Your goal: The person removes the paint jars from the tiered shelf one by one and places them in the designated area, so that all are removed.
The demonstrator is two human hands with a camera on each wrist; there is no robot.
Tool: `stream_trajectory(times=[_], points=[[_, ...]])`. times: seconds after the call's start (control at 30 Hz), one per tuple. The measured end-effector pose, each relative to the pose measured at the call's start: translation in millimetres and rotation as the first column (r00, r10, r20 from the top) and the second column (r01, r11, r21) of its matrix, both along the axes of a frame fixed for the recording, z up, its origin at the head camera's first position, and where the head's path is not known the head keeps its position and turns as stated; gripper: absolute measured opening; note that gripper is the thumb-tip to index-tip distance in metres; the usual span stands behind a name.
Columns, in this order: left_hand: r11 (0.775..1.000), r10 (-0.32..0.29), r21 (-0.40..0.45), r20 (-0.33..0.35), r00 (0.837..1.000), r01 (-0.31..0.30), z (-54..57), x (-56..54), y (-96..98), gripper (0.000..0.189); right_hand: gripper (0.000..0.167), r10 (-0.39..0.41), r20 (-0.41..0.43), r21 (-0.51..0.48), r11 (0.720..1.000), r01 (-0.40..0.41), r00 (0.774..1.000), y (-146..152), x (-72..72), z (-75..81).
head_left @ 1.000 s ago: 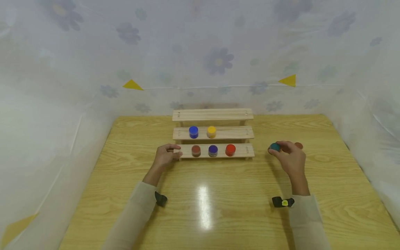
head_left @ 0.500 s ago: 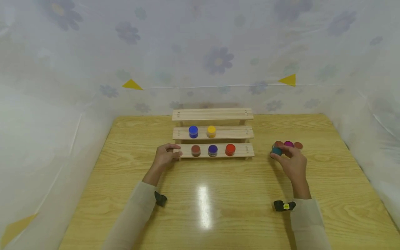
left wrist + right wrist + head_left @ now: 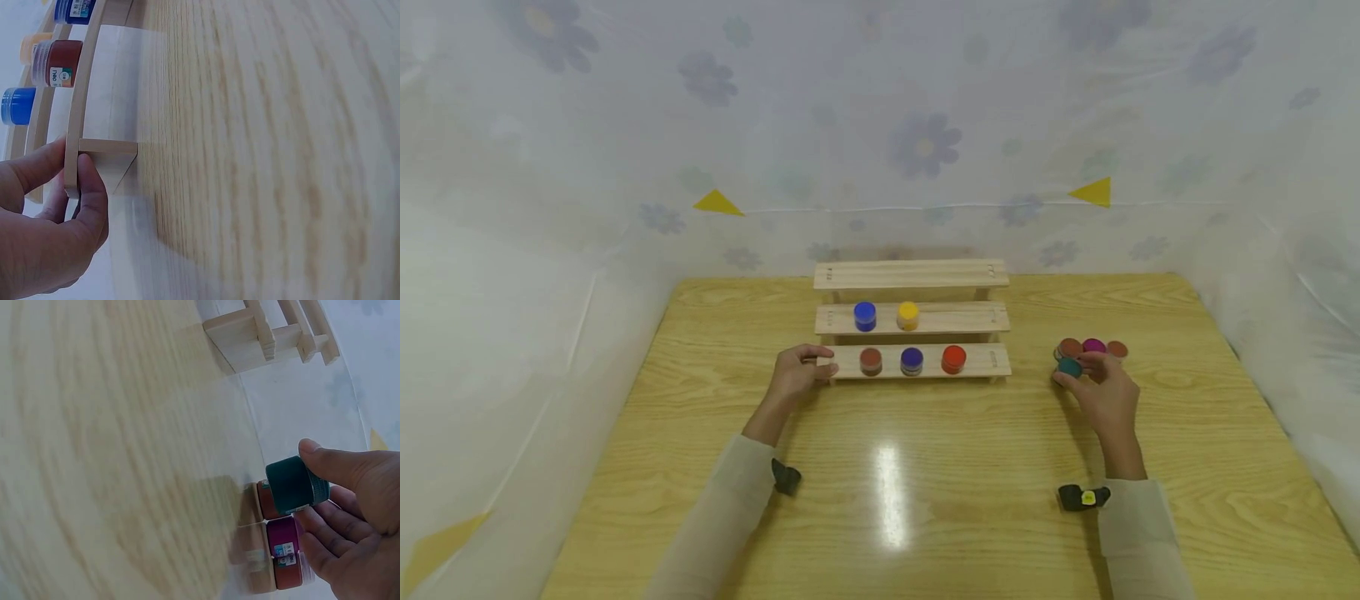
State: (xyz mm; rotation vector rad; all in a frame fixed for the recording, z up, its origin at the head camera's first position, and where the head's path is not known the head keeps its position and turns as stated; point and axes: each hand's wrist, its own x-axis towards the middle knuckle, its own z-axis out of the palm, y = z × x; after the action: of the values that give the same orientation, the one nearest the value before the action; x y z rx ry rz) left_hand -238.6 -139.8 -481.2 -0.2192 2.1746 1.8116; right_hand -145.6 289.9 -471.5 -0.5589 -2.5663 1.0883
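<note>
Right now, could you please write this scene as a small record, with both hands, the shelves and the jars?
left hand: pinches the left end of the bottom shelf
right hand: holds the teal jar; whether it touches the table is unclear
bottom shelf: brown jar, purple jar, red jar, left to right
middle shelf: blue jar, yellow jar, left to right
table, right side: magenta jar between two reddish-brown jars

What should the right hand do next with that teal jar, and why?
Probably settle the teal jar upright on the table near the magenta jar: the right hand pinches it close by there, away from the wooden rack, whose end the left hand holds. Whether the teal jar already touches the table is hard to tell.
</note>
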Motion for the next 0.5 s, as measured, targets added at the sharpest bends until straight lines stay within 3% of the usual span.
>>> stream_trajectory(times=[0.5], points=[[1.0, 0.002, 0.005, -0.018, 1.0, -0.002, 1.6, 1.4, 0.0, 0.028, 0.046, -0.054, -0.024, -0.015, 0.998, 0.054, 0.998, 8, -3.4, -10.6]])
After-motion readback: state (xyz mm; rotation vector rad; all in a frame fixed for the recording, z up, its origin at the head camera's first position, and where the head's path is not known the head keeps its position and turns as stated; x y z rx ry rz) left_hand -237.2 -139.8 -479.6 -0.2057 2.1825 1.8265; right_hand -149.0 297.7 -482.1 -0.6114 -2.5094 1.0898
